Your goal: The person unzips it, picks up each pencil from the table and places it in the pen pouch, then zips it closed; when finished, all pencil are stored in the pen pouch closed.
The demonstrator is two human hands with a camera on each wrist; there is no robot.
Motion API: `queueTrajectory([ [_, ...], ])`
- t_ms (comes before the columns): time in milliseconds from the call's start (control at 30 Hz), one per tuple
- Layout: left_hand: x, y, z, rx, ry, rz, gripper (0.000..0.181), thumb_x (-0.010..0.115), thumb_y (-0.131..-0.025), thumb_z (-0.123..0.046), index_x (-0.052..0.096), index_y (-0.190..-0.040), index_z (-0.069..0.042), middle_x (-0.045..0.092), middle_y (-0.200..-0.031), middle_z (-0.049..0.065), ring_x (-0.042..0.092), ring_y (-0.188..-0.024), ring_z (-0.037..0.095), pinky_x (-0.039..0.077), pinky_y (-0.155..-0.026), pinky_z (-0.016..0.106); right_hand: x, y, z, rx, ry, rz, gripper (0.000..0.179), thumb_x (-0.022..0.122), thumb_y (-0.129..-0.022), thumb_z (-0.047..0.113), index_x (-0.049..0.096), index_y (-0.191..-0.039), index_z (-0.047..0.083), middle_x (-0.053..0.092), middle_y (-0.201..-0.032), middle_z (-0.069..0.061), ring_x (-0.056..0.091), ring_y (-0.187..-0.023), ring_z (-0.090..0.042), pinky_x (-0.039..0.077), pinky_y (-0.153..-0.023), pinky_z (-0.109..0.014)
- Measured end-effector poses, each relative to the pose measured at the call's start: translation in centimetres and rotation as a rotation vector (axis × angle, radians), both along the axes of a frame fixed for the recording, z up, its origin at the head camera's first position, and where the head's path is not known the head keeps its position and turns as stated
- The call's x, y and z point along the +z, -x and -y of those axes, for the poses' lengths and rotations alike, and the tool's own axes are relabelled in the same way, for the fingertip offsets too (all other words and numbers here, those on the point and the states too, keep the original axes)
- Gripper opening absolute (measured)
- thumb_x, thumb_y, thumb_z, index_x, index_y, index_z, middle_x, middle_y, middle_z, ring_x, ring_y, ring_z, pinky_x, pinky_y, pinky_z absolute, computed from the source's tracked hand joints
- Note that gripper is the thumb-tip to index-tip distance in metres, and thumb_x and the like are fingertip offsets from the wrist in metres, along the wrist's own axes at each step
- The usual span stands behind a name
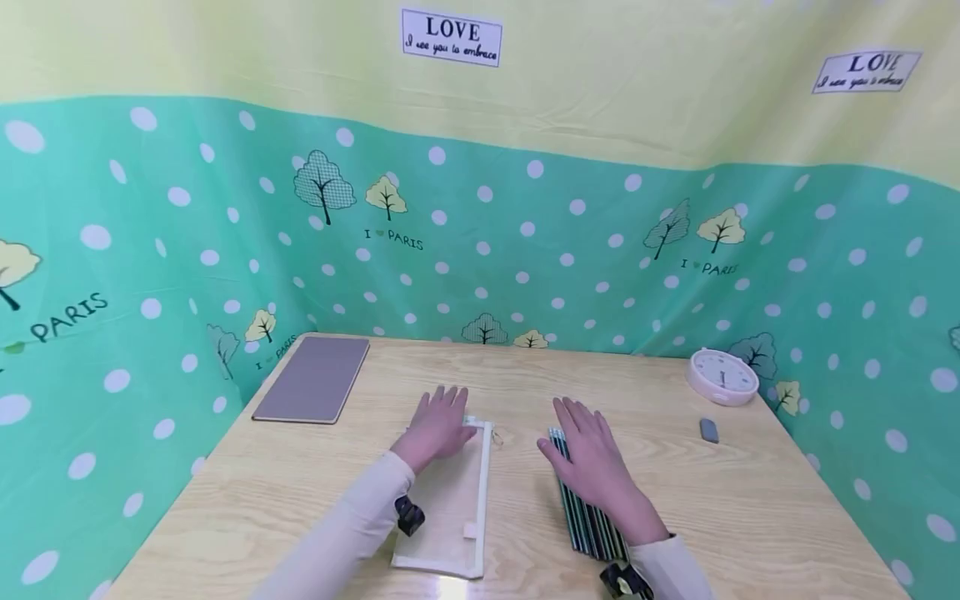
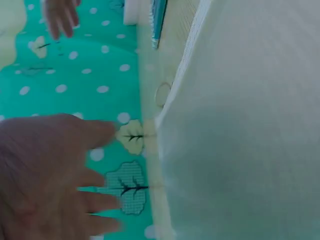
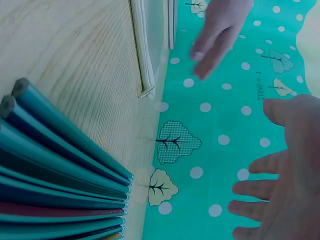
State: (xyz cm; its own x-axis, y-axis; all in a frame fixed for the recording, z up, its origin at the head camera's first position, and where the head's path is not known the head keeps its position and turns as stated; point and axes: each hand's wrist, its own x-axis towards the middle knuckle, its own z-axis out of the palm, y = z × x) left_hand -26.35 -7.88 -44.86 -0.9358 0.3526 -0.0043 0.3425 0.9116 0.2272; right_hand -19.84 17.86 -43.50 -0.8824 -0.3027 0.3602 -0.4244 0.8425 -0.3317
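Note:
A pale see-through pouch (image 1: 448, 521) with white edging lies flat on the table. My left hand (image 1: 437, 432) hovers above its far end, palm down and fingers spread, holding nothing. To the right, a row of dark green, blue and other coloured pencils (image 1: 585, 518) lies side by side. In the right wrist view, blunt ends of the pencils (image 3: 65, 145) face the camera and metal-tipped ends point away. Over them is my right hand (image 1: 596, 467), its fingers straight and thumb apart, with nothing gripped. It hides part of the row in the head view.
A grey-purple notebook (image 1: 315, 379) lies at the back left of the wooden table (image 1: 675, 517). At the back right stand a round pink clock (image 1: 722, 377) and a small grey eraser-like block (image 1: 708, 430). A green dotted curtain (image 1: 525, 250) hangs round the table's back and sides.

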Motion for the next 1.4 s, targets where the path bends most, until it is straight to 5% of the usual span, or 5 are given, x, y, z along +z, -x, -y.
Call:
queueTrajectory([
  [200,-0.9,0.8,-0.4,-0.028,0.073,0.14,0.076,0.079,-0.091,-0.03,0.045,-0.151,0.004,0.053,-0.149,0.024,0.05,-0.138,0.042,0.04,-0.117,0.059,0.0,0.2,0.3,0.066,0.154,-0.146,0.041,0.067,-0.099,0.015,0.063,-0.135,-0.004,0.068,-0.128,-0.022,0.062,-0.121,-0.042,0.047,-0.106,-0.062],
  [400,-2.0,0.9,-0.3,-0.066,0.069,0.034,0.069,0.088,-0.082,-0.025,0.06,-0.142,-0.005,0.065,-0.126,0.017,0.061,-0.115,0.034,0.052,-0.101,0.051,0.2,0.4,0.2,0.09,0.244,-0.248,0.03,0.071,-0.093,0.003,0.071,-0.122,-0.002,0.076,-0.11,-0.014,0.07,-0.105,-0.032,0.056,-0.093,-0.057],
  [700,-2.4,-0.1,0.7,-0.076,-0.143,-0.112,0.014,0.084,-0.08,0.001,0.074,-0.082,-0.01,0.067,-0.084,0.005,0.065,-0.081,0.023,0.061,-0.074,0.04,0.3,0.4,1.2,0.124,0.268,-0.27,0.019,0.072,-0.091,-0.001,0.077,-0.109,0.0,0.078,-0.096,-0.008,0.073,-0.092,-0.025,0.059,-0.087,-0.052],
  [1000,-2.1,-1.6,1.2,-0.044,0.013,-0.008,0.05,0.09,-0.077,-0.024,0.073,-0.122,-0.009,0.07,-0.111,0.012,0.061,-0.103,0.031,0.054,-0.093,0.051,1.4,0.2,1.6,0.118,0.303,-0.331,0.015,0.073,-0.089,-0.003,0.078,-0.102,0.0,0.078,-0.094,-0.009,0.073,-0.089,-0.024,0.061,-0.079,-0.049],
  [1400,-2.0,-1.9,1.3,-0.029,0.003,-0.209,0.019,0.092,-0.072,-0.014,0.076,-0.084,-0.017,0.065,-0.08,-0.001,0.065,-0.075,0.02,0.059,-0.059,0.039,1.6,0.4,1.5,0.137,0.337,-0.373,0.015,0.073,-0.087,-0.005,0.079,-0.099,0.002,0.078,-0.092,-0.007,0.074,-0.086,-0.022,0.062,-0.077,-0.047],
])
